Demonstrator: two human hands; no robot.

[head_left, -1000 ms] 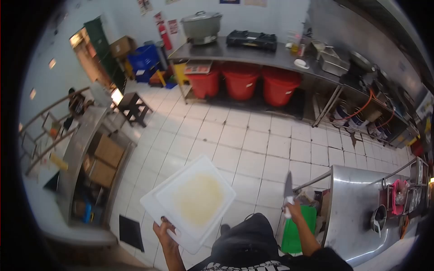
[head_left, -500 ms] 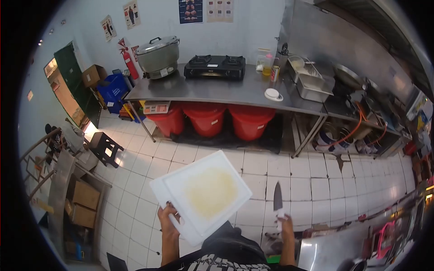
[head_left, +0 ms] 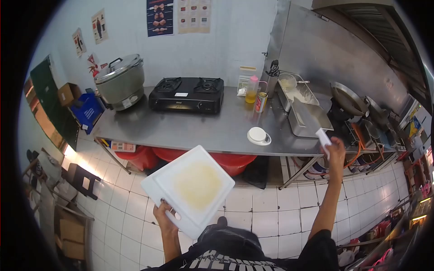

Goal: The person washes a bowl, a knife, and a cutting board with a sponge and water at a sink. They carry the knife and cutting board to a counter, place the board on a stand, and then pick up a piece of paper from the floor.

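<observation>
My left hand (head_left: pixel 164 216) grips a white cutting board (head_left: pixel 156 183) by its handle slot. The board is tilted in front of my body, with a yellowish stain in its middle. My right hand (head_left: pixel 335 151) is stretched forward to the right, closed around the white handle of a kitchen knife (head_left: pixel 323 139). Its blade points up and to the left, overlapping the metal food pans (head_left: pixel 311 132) in this view. Left of the knife, a round white lid-like item (head_left: pixel 258 135) lies near the front edge of the steel table (head_left: pixel 190 132).
On the table stand a large rice cooker (head_left: pixel 121 86), a black two-burner stove (head_left: pixel 186 95), a squeeze bottle (head_left: pixel 252 90) and a can (head_left: pixel 260 102). Red bins (head_left: pixel 234 163) sit below. A wok (head_left: pixel 347 97) is at the right; a black stool (head_left: pixel 82 180) stands on the left floor.
I have come closer to the steel table. My right hand has raised the knife from low beside me, forward to the right, towards the metal pans. The cutting board stays in my left hand.
</observation>
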